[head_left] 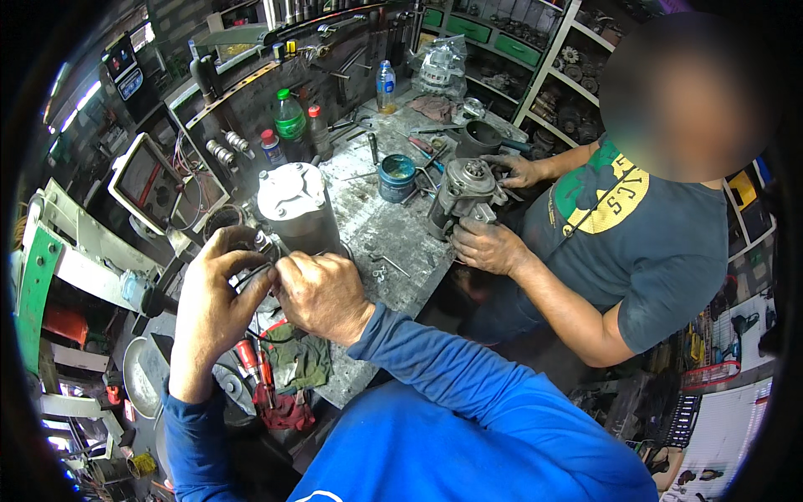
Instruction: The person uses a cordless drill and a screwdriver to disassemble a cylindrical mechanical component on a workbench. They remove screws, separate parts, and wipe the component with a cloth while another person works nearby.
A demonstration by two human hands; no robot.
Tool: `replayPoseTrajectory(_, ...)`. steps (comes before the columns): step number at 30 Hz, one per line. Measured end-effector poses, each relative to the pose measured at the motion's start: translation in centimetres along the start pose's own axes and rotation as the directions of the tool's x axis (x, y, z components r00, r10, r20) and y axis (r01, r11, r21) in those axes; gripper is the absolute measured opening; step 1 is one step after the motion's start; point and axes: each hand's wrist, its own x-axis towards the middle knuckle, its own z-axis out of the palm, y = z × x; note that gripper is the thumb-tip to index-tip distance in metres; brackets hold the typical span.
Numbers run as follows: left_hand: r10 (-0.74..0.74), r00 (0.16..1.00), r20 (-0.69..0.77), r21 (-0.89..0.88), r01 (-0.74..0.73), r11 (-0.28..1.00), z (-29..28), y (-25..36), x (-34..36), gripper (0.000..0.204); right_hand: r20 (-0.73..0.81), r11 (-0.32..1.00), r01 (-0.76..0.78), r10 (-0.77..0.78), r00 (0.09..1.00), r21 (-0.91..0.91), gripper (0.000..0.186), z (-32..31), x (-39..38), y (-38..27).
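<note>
My left hand (216, 301) is raised at the bench's left side, fingers curled round a small dark part (261, 258) with a bright metal stud (263, 240). Against it presses my right hand (322, 294), a closed fist whose contents are hidden. Just behind both hands stands a dark cylindrical motor housing (303, 227) with a silver end cap (290, 192). Below them lie a red-handled tool (248, 358), a green rag (299, 361) and a red cloth (286, 412). To the right, a co-worker's two hands (493, 246) grip a grey metal motor unit (468, 187).
On the metal bench (368, 234) stand an open blue tin (396, 177), a green bottle (290, 119), a clear bottle (386, 87) and a dark cup (478, 139). A hex key (391, 266) lies near the front edge. Parts shelves (562, 100) rise behind; the co-worker (636, 243) stands at right.
</note>
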Motion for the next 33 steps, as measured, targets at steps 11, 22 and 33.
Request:
replayPoseTrajectory(11, -0.019, 1.000, 0.003, -0.066, 0.019, 0.998, 0.1, -0.4, -0.1, 0.023, -0.066, 1.000, 0.010, -0.008, 0.998, 0.026, 0.020, -0.6, 0.5, -0.1)
replayPoseTrajectory(22, -0.040, 0.998, 0.038, 0.030, 0.039, 0.999, -0.3, 0.0, -0.2, 0.023, -0.065, 0.998, 0.056, -0.054, 0.996, 0.021, 0.020, -1.0, 0.7, 0.0)
replayPoseTrajectory(33, 0.000, 1.000, 0.027, -0.037, 0.001, 0.999, -0.3, -0.7, -0.3, 0.025, -0.051, 0.994, 0.089, -0.086, 0.995, 0.060, 0.019, -0.7, 1.2, 0.2)
